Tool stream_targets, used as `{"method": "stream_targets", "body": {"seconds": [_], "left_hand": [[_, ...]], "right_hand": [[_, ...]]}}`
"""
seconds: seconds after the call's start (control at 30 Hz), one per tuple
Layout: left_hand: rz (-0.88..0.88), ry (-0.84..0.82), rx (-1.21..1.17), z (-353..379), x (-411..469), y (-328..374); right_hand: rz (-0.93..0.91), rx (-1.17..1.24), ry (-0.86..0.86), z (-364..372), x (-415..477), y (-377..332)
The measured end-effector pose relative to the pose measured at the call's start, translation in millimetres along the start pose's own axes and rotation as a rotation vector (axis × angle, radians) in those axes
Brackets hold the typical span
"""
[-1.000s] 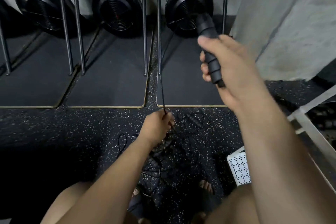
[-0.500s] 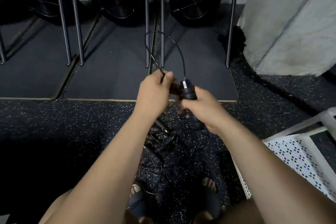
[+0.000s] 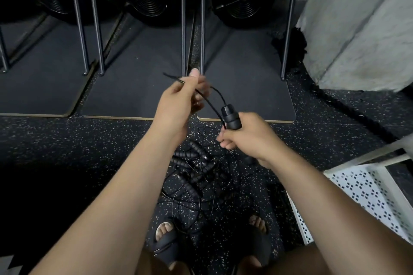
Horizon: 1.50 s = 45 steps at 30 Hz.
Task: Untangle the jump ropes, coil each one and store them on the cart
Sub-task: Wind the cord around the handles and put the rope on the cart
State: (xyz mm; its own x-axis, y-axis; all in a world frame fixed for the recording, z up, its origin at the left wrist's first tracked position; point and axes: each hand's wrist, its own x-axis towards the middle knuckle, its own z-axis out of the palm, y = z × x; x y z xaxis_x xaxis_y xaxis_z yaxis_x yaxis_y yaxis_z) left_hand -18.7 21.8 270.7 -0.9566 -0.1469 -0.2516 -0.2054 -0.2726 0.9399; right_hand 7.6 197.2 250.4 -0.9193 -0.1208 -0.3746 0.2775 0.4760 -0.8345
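Head view: right hand [image 3: 248, 138] grips black handle [image 3: 231, 117]; left hand [image 3: 178, 105] fingers [image 3: 194, 74] pinch thin cord [image 3: 210, 105]; tangled ropes [image 3: 194, 172] on floor [image 3: 67, 140].

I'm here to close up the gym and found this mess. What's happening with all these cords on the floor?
A person stands over a tangled pile of jump ropes on the speckled rubber floor. Their right hand grips one rope's black handle, and their left hand pinches its thin cord, holding it up above the pile. The other ropes lie knotted between the person's feet. A white perforated cart stands at the right.
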Motion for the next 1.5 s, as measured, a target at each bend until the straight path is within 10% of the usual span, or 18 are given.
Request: {"method": "stream_targets", "body": {"seconds": [0.33, 0.73, 1.07, 1.5], "left_hand": [[-0.175, -0.529, 0.349, 29, -28, -34], [0.196, -0.5, 1.049, 21, -23, -72], [0.301, -0.311, 0.965, 16, -10, -46], [0.207, -0.178, 0.136, 0, -4, 5]], "right_hand": [[-0.201, 0.367, 0.246, -52, -25, -23], [-0.318, 0.895, 0.263, -86, -28, -31], [-0.012, 0.366, 0.055, -56, -15, -4], [0.102, 0.138, -0.148, -9, 3, 18]]}}
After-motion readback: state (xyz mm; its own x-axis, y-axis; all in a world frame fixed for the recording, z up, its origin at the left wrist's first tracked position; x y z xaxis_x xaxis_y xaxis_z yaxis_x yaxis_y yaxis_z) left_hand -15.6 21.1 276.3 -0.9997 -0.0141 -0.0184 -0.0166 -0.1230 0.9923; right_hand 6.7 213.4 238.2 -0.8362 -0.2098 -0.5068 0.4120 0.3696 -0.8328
